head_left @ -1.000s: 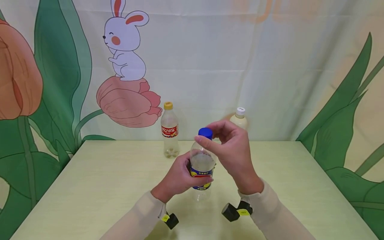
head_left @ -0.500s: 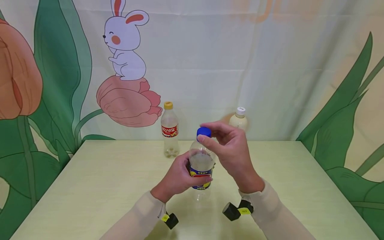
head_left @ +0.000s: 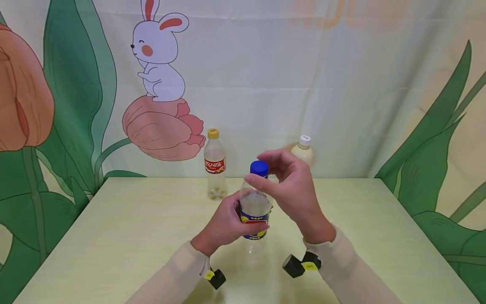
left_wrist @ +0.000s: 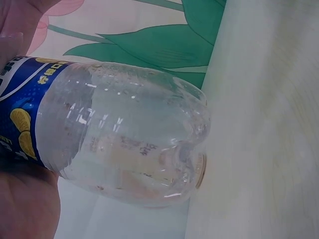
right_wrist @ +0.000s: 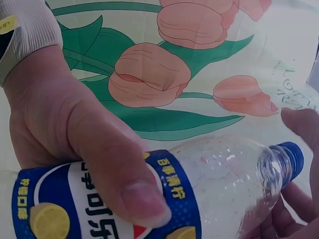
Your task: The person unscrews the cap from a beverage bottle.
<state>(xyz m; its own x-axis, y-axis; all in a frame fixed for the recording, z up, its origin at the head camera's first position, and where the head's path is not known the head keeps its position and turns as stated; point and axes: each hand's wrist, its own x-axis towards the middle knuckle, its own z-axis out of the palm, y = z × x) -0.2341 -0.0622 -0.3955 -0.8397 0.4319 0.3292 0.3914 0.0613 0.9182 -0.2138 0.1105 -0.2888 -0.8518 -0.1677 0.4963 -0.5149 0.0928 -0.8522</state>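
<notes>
My left hand (head_left: pixel 229 223) grips a clear plastic soda bottle (head_left: pixel 256 204) round its blue lemon label (right_wrist: pixel 50 224), thumb across the front. The bottle is upright, with its blue screw cap (head_left: pixel 259 168) on the neck. Whether its base touches the table cannot be told. Around the cap is my right hand (head_left: pixel 294 185), thumb on the near side and bent fingers behind. In the right wrist view that thumb (right_wrist: pixel 301 122) stands apart from the cap (right_wrist: pixel 291 160), and the other fingers lie behind the neck, partly hidden.
A bottle with a yellow cap and red label (head_left: pixel 215 164) stands at the back of the pale table (head_left: pixel 133 236). Behind my right hand is a white-capped bottle (head_left: pixel 302 152), mostly hidden. A printed cloth (head_left: pixel 243 84) hangs behind the table.
Half a second ago my right thumb and fingers were close on the blue cap; now they have spread away from it. The left hand keeps its hold, and the bottle has barely shifted.
</notes>
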